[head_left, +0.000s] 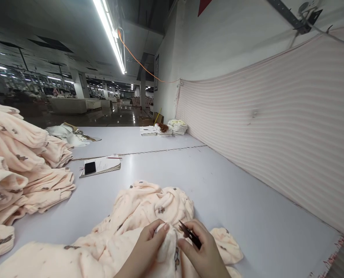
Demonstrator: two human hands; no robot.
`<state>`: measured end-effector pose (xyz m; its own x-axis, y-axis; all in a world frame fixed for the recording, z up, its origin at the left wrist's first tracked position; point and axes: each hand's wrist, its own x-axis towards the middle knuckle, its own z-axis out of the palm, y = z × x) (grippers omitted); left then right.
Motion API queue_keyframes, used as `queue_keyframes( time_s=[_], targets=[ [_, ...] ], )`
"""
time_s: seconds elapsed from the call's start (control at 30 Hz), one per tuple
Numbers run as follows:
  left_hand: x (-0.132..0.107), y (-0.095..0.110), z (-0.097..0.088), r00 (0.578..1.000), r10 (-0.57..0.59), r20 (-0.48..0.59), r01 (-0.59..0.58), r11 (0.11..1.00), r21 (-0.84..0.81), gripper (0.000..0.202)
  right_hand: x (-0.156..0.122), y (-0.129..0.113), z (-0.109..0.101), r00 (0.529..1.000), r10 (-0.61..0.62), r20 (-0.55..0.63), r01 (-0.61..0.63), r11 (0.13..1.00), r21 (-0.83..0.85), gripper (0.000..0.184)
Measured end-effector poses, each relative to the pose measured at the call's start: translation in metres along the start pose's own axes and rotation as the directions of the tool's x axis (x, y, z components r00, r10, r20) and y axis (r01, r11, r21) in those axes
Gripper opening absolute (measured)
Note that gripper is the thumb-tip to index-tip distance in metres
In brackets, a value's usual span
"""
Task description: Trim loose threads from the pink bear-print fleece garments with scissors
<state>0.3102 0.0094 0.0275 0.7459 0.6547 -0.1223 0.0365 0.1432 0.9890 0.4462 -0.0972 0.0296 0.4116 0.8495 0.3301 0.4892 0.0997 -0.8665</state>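
Observation:
A peach fleece garment (148,210) with small brown prints lies bunched on the white table (218,193) in front of me. My left hand (144,251) pinches a fold of the garment at its near edge. My right hand (202,251) is closed on small dark thread snips (189,233), whose blades point left at the pinched fold. Both hands sit close together at the bottom middle of the view.
A tall pile of the same peach garments (18,170) fills the left. A clipboard with papers (104,165) and a black phone (90,168) lie further back. Folded stacks (167,128) sit at the far end. A striped cloth-covered wall (276,127) runs along the right.

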Motion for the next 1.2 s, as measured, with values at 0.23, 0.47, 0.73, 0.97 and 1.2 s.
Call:
queue_keyframes(
  time_s=[0.23,0.47,0.73,0.97,1.2],
  targets=[
    [-0.001,-0.004,0.002,1.0,-0.004,0.016,0.004,1.0,-0.022,0.036,-0.002,-0.007,-0.016,0.992,-0.001,0.123,0.03,0.972,-0.233,0.022],
    [-0.005,0.002,0.001,0.994,-0.03,0.105,0.038,0.996,-0.075,0.032,0.001,-0.003,-0.011,0.984,0.132,0.117,-0.126,0.99,-0.056,0.017],
    [-0.015,-0.004,-0.004,0.974,0.221,0.055,-0.227,0.966,0.128,0.013,-0.017,0.028,0.011,0.974,0.211,0.082,-0.226,0.928,0.296,0.025],
    [-0.02,-0.028,-0.011,0.86,0.508,0.054,-0.464,0.732,0.499,0.024,-0.028,0.01,-0.001,0.993,0.118,-0.005,-0.118,0.993,-0.026,0.01],
    [-0.02,-0.021,-0.006,0.886,0.458,0.068,-0.436,0.776,0.455,0.029,-0.033,-0.01,-0.016,0.987,-0.131,0.099,0.161,0.879,-0.449,0.018]
  ],
)
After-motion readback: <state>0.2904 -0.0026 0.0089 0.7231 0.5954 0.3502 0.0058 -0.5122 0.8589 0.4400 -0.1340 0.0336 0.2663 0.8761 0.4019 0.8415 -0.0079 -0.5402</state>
